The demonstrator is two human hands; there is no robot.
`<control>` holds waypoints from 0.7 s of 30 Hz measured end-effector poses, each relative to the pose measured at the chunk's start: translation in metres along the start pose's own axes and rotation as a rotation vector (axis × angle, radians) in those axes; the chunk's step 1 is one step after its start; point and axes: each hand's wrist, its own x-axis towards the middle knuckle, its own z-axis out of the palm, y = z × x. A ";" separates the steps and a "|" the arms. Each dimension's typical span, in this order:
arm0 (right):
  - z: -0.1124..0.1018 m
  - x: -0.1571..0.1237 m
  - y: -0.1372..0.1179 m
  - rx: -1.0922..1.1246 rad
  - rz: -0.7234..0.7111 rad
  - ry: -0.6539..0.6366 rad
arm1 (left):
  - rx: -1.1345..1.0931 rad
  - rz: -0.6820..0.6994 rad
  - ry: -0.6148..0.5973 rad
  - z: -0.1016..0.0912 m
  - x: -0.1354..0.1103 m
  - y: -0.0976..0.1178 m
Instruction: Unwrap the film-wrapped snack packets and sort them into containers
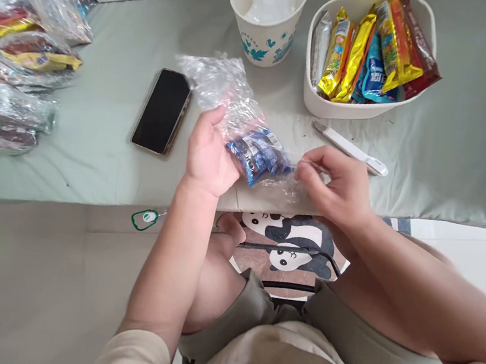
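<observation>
A clear plastic bag [232, 88] with small blue snack packets [258, 151] in its lower part is held up between my two hands. My left hand [211, 151] supports it from the left side, thumb up and palm against the bag; most of its fingers are behind the plastic. With thumb and forefinger, my right hand [336, 182] pinches the bag's right end. Just above the right hand, a white utility knife [350, 148] lies on the cloth. A black phone [162, 112] rests flat to the left of my left hand.
Behind the bag stand a paper cup [266, 39] with crumpled clear plastic inside and a white bin [346, 109] of wrapped snacks [346, 58]. Several clear-bagged packages [30, 58] are piled at the left. The cloth-covered surface [92, 168] ends just before my knees.
</observation>
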 end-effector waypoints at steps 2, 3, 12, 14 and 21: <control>0.001 0.001 -0.004 0.246 0.167 0.019 | 0.058 -0.011 -0.060 -0.004 -0.004 -0.001; 0.002 0.001 -0.003 0.352 0.226 0.039 | 0.104 -0.023 -0.080 -0.007 -0.006 -0.002; -0.018 -0.001 0.023 0.208 0.284 0.138 | 0.161 -0.054 -0.079 -0.027 -0.009 0.013; -0.029 -0.003 0.014 -0.089 0.146 0.233 | 0.161 -0.079 -0.103 -0.030 -0.009 0.015; -0.023 -0.013 -0.031 -0.277 -0.737 0.024 | 0.335 -0.171 -0.147 -0.017 -0.007 -0.004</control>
